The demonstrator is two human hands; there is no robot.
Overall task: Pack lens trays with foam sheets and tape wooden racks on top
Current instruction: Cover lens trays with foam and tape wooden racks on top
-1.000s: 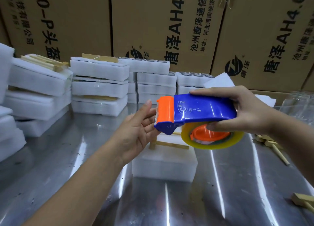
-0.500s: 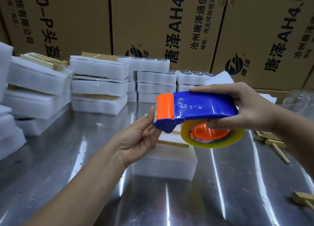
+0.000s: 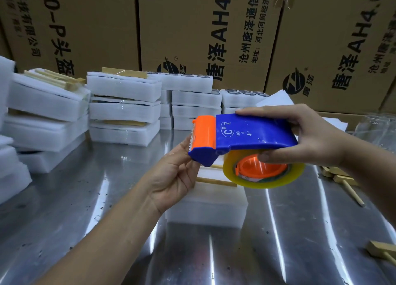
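Observation:
My right hand (image 3: pixel 315 139) grips a blue and orange tape dispenser (image 3: pixel 242 138) with a roll of clear yellowish tape (image 3: pixel 263 178), held in the air over the table. My left hand (image 3: pixel 173 176) is under the dispenser's orange toothed end, thumb by the blade; whether it pinches the tape end is hidden. Below them a white foam-wrapped lens tray (image 3: pixel 206 205) lies on the steel table with a wooden rack (image 3: pixel 216 182) on top, partly covered by the dispenser.
Stacks of taped foam packs (image 3: pixel 124 111) and open lens trays (image 3: pixel 196 98) stand at the back left and middle. Loose wooden racks (image 3: pixel 342 179) lie at the right, another (image 3: pixel 383 250) near the right edge. Cardboard cartons (image 3: pixel 203 32) wall off the back.
The dispenser has shifted slightly left and lower toward the tray. My left hand has come up under its orange end, thumb now at the blade.

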